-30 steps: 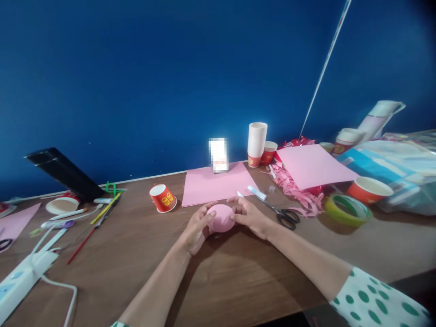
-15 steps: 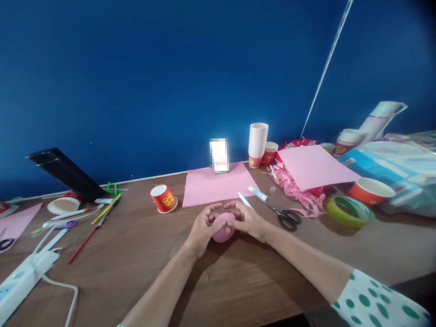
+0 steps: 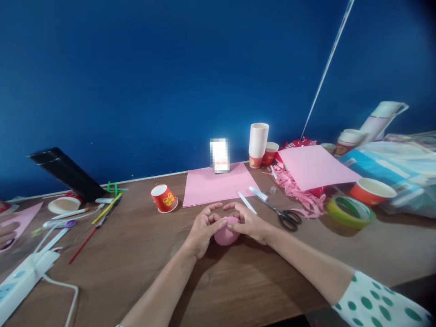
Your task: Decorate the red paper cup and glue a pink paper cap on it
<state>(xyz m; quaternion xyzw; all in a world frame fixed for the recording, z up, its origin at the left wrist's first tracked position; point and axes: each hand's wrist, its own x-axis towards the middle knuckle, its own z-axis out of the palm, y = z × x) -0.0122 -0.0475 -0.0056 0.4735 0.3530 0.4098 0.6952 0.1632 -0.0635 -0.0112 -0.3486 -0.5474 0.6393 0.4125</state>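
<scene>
Both hands meet over the wooden table, holding a small round pink piece that looks like paper. My left hand pinches its upper left edge between thumb and fingers. On the opposite edge, my right hand does the same, thumb near the other thumb. The fingers of both hands curl behind the piece, so its far side is hidden. Just beyond the fingers lie pink paper sheets and a white pen. Black-handled scissors lie right of my right hand, close to a glue tube.
A red paper cup stands upside down at left. Stacked cups, shredded pink paper and green tape are at right. Farther left are a power strip, a black flask and another person's hand.
The round pink piece has tilted and dropped slightly between my thumbs, while my hands stay nearly in place. Another person's hand has come into view at the left edge.
</scene>
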